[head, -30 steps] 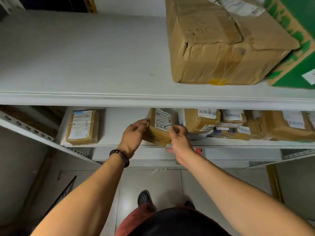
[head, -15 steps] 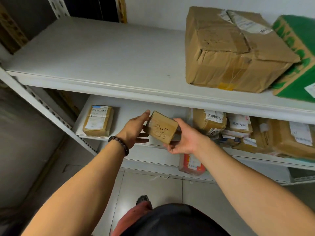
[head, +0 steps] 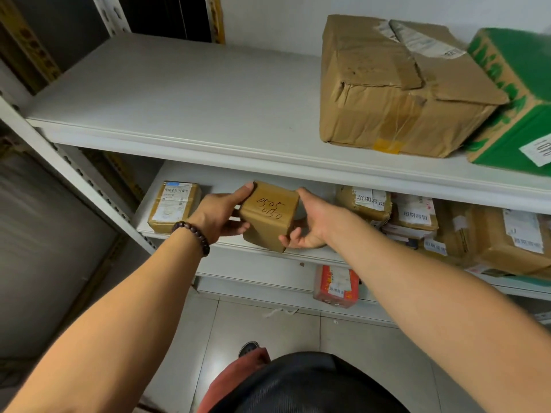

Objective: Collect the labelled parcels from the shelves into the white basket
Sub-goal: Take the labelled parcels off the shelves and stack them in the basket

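One small brown parcel [head: 269, 214] with handwritten digits sat at the centre of the frame, in front of the middle shelf [head: 226, 180], held between two hands. The left hand [head: 217, 214] gripped its left side and the right hand [head: 310, 222] its right side, the fingers of both curled round it. On the upper shelf [head: 179, 93], at the upper right, stood two boxes: a large brown carton [head: 396, 90] and a green box [head: 512, 108]. One labelled parcel [head: 173, 205] lay left of the hands. To the right lay an overlapping heap of parcels [head: 417, 219], perhaps five. One red parcel [head: 335, 286] lay below.
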